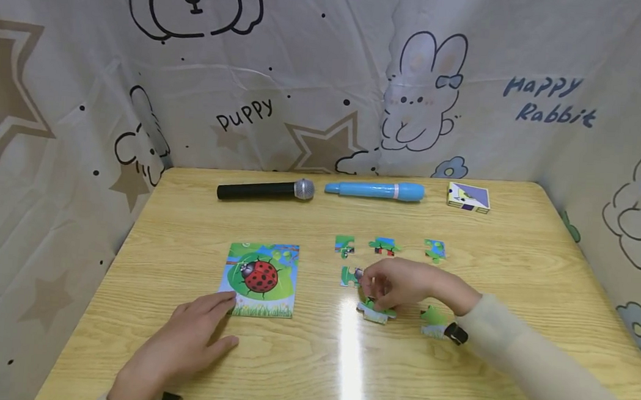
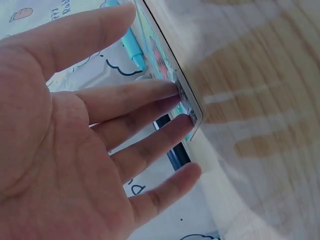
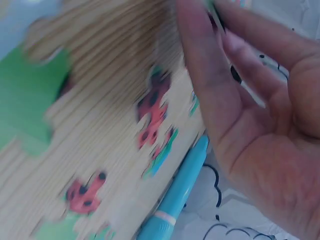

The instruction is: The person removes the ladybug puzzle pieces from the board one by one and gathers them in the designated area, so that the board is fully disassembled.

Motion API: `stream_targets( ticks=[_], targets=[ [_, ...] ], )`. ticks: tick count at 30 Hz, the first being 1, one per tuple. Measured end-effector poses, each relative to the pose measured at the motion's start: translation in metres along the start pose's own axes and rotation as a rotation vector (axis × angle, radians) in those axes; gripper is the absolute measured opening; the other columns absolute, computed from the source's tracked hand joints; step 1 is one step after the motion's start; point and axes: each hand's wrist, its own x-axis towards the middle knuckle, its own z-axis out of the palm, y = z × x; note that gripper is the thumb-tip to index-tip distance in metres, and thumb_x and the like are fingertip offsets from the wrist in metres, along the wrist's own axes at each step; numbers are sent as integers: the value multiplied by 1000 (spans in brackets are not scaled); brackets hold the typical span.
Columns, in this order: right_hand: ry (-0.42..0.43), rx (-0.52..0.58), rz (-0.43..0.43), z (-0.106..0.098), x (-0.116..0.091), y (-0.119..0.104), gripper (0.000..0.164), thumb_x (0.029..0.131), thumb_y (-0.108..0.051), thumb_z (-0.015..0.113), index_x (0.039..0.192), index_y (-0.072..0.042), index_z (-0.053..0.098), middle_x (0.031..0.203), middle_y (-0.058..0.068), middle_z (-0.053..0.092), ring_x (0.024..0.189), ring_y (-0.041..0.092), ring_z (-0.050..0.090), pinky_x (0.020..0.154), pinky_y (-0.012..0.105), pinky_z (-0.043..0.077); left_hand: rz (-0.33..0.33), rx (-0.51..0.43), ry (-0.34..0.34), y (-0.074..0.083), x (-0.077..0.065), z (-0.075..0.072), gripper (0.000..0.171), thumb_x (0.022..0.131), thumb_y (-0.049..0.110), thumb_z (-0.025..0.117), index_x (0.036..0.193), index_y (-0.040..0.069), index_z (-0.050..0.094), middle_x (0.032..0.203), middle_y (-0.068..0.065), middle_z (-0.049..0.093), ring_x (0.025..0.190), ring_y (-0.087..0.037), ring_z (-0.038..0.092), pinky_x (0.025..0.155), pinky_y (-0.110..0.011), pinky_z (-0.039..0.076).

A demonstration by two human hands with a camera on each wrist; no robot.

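My left hand (image 1: 194,330) lies at the lower left corner of a square ladybug picture card (image 1: 263,279). Its fingers are loosely extended, and in the left wrist view some fingertips touch the card's edge (image 2: 192,107). Over the puzzle pieces on the right, my right hand (image 1: 403,284) pinches a thin green-edged puzzle piece (image 3: 216,17) between thumb and fingers; most of that piece is hidden. Just left of this hand lies a green and blue puzzle piece (image 1: 349,276), and below its fingers a grass-patterned puzzle piece (image 1: 375,313). Red spotted puzzle pieces (image 3: 85,195) show in the right wrist view.
Three puzzle pieces (image 1: 344,244) lie in a spaced row farther back. A green puzzle piece (image 1: 433,320) sits near my right wrist. Along the table's back are a black microphone (image 1: 260,190), a blue microphone-shaped wand (image 1: 373,190) and a card box (image 1: 468,197). Printed cloth walls (image 1: 306,70) surround the table.
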Motion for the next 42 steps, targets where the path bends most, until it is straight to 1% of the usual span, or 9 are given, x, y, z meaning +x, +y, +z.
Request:
stream_targets(
  ticks=[8, 15, 19, 25, 29, 34, 37, 40, 42],
  targets=[
    [-33, -71, 132, 5, -12, -1, 16, 93, -3, 78, 95, -13, 65, 73, -3, 61, 60, 9, 57, 65, 25, 48, 30, 14, 56, -5, 5, -1, 65, 94, 38, 80, 145, 4, 60, 150, -14, 57, 140, -38, 56, 109, -62, 46],
    [83, -249, 160, 9, -6, -4, 29, 85, -7, 87, 87, -14, 60, 70, -6, 48, 64, 9, 43, 67, 26, 40, 33, 1, 48, -6, 9, -1, 63, 93, 37, 81, 144, 6, 61, 146, -14, 58, 137, -38, 56, 108, -63, 46],
    [107, -277, 176, 9, -5, -5, 35, 84, -9, 88, 87, -11, 54, 71, -5, 42, 65, 9, 39, 67, 27, 36, 46, 6, 66, -7, 9, -1, 59, 94, 36, 80, 142, 7, 63, 143, -13, 60, 135, -37, 57, 107, -63, 47],
    [91, -323, 95, 8, -3, -3, 24, 90, -14, 84, 86, -17, 61, 71, -9, 51, 65, 6, 43, 64, 24, 39, 93, 20, 138, -10, 10, -2, 50, 94, 32, 81, 137, 12, 68, 140, -12, 61, 132, -35, 56, 107, -61, 47],
    [128, -320, 16, 9, 2, -2, 15, 98, -20, 76, 89, -21, 64, 74, -12, 58, 63, 1, 50, 64, 22, 44, 115, 40, 181, -14, 12, -5, 49, 94, 30, 81, 138, 14, 67, 145, -16, 59, 136, -39, 54, 107, -64, 47],
    [202, -329, -75, 8, 12, -7, 15, 101, -18, 70, 88, -22, 66, 73, -11, 59, 60, -2, 49, 64, 21, 44, 68, 85, 187, -22, 17, -9, 53, 99, 29, 75, 146, 10, 60, 156, -24, 48, 144, -48, 46, 108, -71, 43],
    [248, -333, -116, 9, 20, -12, 12, 101, -17, 71, 90, -21, 68, 77, -10, 60, 66, 4, 50, 66, 23, 45, 21, 97, 163, -27, 20, -10, 60, 102, 31, 70, 155, 9, 51, 161, -29, 40, 147, -53, 40, 109, -74, 40],
    [277, -325, -131, 11, 29, -18, 4, 102, -19, 70, 101, -18, 73, 93, -6, 68, 82, 15, 60, 76, 30, 51, -38, 73, 110, -34, 23, -10, 67, 106, 37, 63, 163, 12, 38, 165, -32, 29, 150, -57, 31, 113, -78, 33],
    [288, -328, -133, 14, 36, -21, 13, 102, -21, 69, 112, -14, 74, 109, -1, 72, 101, 22, 65, 89, 38, 55, -74, 51, 79, -38, 24, -9, 70, 107, 40, 60, 166, 16, 32, 167, -34, 23, 151, -60, 26, 114, -80, 29]
  ],
)
